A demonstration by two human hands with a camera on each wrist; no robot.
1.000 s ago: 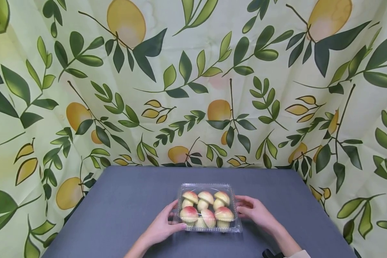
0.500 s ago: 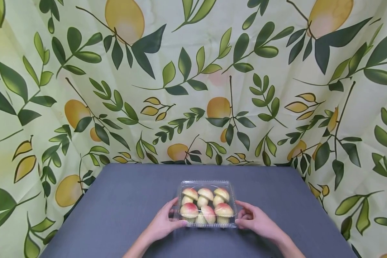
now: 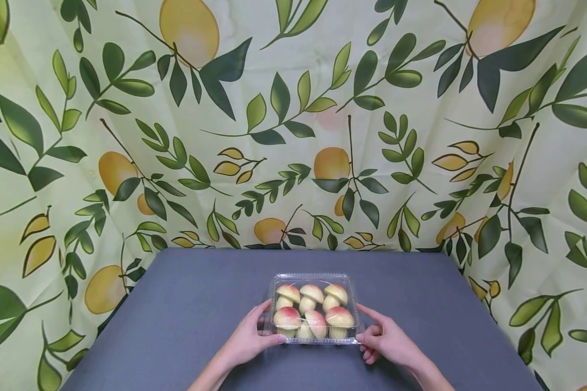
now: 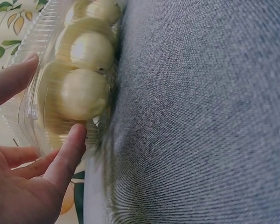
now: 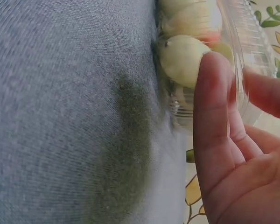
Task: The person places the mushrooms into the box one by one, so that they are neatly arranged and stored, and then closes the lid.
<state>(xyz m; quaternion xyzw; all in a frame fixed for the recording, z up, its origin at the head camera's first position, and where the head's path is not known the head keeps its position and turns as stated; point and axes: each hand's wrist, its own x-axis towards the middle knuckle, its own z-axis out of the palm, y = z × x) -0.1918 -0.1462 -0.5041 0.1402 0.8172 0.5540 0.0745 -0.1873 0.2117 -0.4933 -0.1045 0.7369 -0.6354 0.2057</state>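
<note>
A clear plastic clamshell box (image 3: 318, 341) stands on the dark grey table, lid down. Through it show several mushroom-shaped pieces (image 3: 339, 316), pale with red-tinged caps, in two rows. My left hand (image 3: 247, 338) holds the box's left side, its thumb at the front corner. At the right side, my right hand (image 3: 388, 339) grips the front corner between thumb and forefinger, the other fingers curled below. Both wrist views show the box wall between digits: the left hand (image 4: 35, 186) has a fingertip at the lower edge, and the right hand's thumb (image 5: 213, 93) covers part of the box.
The grey table (image 3: 200, 293) extends around the box on all sides. Behind it and to both sides hangs a cloth (image 3: 293, 152) printed with leaves and orange fruit, meeting the table's back edge.
My right thumb has come to the box's front right corner, and the box now sits straighter. Since half a second ago the right hand's lower fingers have shifted down and curled under.
</note>
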